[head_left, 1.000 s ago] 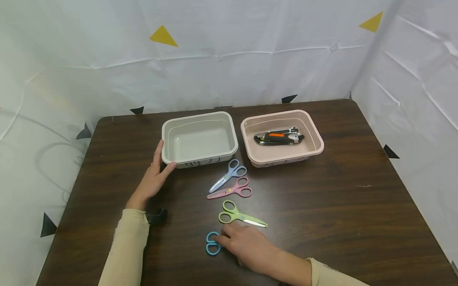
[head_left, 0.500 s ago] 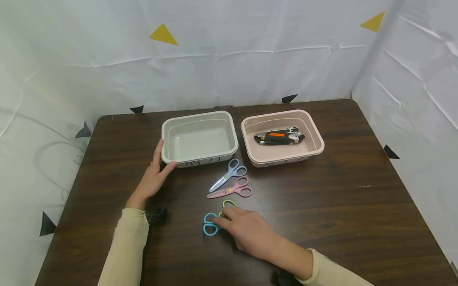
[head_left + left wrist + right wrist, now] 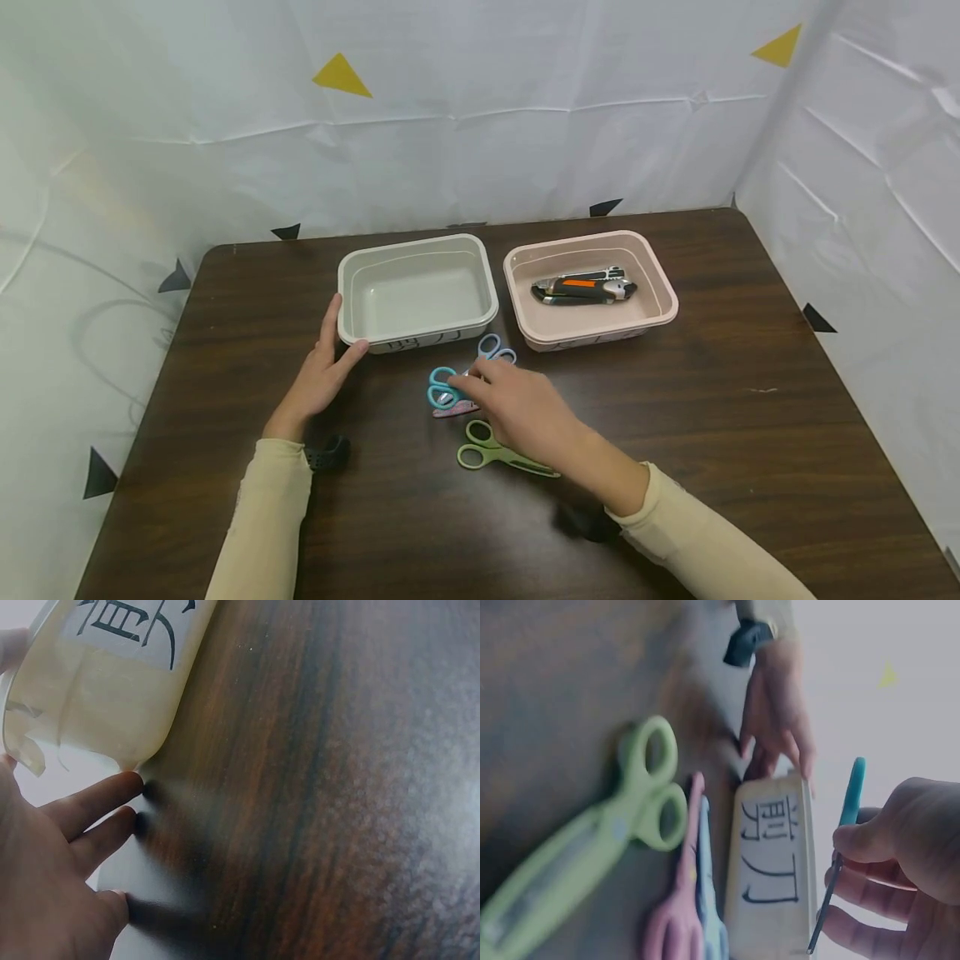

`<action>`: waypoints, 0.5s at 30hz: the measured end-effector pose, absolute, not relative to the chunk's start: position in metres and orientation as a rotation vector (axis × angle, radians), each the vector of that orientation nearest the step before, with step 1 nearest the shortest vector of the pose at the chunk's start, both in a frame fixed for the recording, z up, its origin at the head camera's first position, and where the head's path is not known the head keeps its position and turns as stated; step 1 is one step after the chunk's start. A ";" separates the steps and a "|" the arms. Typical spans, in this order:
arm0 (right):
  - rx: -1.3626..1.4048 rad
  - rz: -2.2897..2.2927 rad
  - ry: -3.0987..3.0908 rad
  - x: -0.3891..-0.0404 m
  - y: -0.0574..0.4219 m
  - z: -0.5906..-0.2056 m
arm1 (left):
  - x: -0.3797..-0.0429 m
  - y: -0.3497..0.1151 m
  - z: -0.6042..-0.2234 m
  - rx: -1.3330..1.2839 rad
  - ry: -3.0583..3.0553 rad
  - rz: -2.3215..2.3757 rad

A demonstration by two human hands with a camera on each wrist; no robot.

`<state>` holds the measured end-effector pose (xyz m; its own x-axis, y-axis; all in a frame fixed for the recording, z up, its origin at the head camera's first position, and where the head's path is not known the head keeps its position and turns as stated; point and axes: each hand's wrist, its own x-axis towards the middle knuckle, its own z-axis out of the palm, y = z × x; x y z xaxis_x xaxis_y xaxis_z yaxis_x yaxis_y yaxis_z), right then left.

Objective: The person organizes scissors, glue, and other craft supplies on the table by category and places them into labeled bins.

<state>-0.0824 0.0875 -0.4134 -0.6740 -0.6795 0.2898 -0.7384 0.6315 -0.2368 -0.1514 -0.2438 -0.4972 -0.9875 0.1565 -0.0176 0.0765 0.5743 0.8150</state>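
Note:
My right hand [image 3: 528, 408] pinches a pair of turquoise-handled scissors [image 3: 853, 793] between thumb and fingers. They are raised off the table, blades pointing back under the palm. In the head view they overlap the pink scissors [image 3: 679, 907] and light blue scissors [image 3: 711, 919], which lie partly hidden below. Green scissors [image 3: 491, 454] lie nearer the body, below the hand. With fingers extended, my left hand [image 3: 318, 371] rests against the near left corner of a pale grey-green container [image 3: 420, 296], thumb at its front rim. Nothing lies inside that container.
To the right of the grey-green container stands a pink container [image 3: 570, 323] with several utility knives [image 3: 581, 288] inside. Black characters are on the grey-green container's front label [image 3: 769, 847]. White sheeting [image 3: 525, 150] surrounds the brown table [image 3: 712, 417].
My right hand has carried the turquoise scissors forward from the table's near part, past the green scissors, to above the pink and light blue ones. My left hand has stayed at the container.

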 end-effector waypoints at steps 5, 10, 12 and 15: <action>1.162 0.468 -2.696 -0.104 0.083 -0.406 | -0.150 -0.244 -0.497 0.210 2.708 1.403; 1.126 0.382 -2.745 -0.126 0.078 -0.398 | -0.149 -0.243 -0.497 0.205 2.714 1.389; 1.111 0.343 -2.764 -0.134 0.076 -0.396 | -0.150 -0.243 -0.496 0.198 2.716 1.384; 1.106 0.280 -2.765 -0.146 0.071 -0.392 | -0.150 -0.243 -0.495 0.192 2.714 1.380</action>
